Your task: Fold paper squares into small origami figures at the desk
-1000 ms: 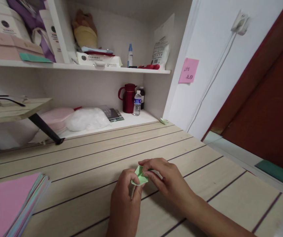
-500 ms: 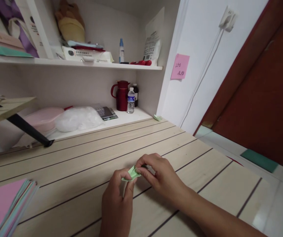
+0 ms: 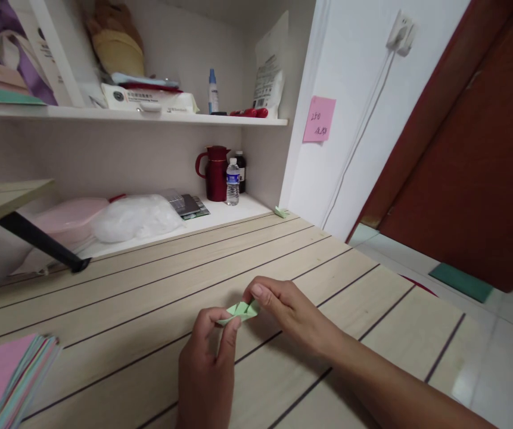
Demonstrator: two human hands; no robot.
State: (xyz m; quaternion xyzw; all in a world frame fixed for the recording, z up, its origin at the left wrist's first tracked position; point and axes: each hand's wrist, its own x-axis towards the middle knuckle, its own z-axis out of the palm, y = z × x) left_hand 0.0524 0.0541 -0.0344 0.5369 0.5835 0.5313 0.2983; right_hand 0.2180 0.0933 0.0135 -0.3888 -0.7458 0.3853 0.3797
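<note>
Workpiece: small pale-green folded paper piece [image 3: 241, 310], held between both hands over the light wood-grain tabletop with dark parallel lines [image 3: 140, 313]; contact with the surface cannot be determined.
Left hand: the left hand [image 3: 207, 363] pinches the left end of the piece between thumb and index finger.
Right hand: the right hand [image 3: 298, 319] is curled at the right end, thumb tip raised above the paper; whether its fingers grip the piece cannot be told.
Folding completed: several creases are formed; raised angular flaps show along the middle.
Folding outstanding: the flaps are not pressed flat, so shaping appears unfinished; the number of remaining folds cannot be judged.
Paper stock: thick stack of multicoloured square paper sheets with a pink top sheet [image 3: 1, 369], at the near left.
Second green piece: small light-green paper item [image 3: 280, 212], at the far tabletop corner, well apart from the hands.
Change, right thumb: half a second ago it pressed on the paper; now it is lifted clear.
Change, workpiece: the open hollow visible one second ago now shows as a narrower, ridged profile.
</note>
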